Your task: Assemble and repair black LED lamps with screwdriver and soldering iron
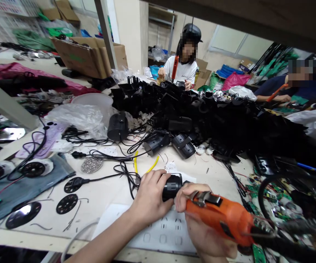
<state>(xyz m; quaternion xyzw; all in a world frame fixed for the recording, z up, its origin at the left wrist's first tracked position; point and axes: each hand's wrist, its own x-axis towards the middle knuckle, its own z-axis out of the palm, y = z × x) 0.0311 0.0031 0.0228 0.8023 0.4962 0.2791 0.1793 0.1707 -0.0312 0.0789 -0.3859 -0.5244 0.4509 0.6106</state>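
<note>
My left hand (152, 193) is wrapped round a black cylindrical plastic housing (172, 187), which lies on its side. In my right hand (198, 219) is an orange electric screwdriver (220, 213), its front end pointing at the housing's right side. The screwdriver's tip is hidden by my right fingers, so I cannot tell whether it touches a screw. Under both hands lies a white power strip (158, 233) with sockets and switches. Just beyond my left hand are yellow-handled pliers (136, 164) and a black cord with a plug (77, 182).
A large heap of black plastic parts (218, 117) fills the far side. Several finished-looking black housings (183, 146) lie before it. A dish of screws (91, 165) stands left, near black discs (67, 203). Circuit boards (278, 193) lie right. Two people work across the table.
</note>
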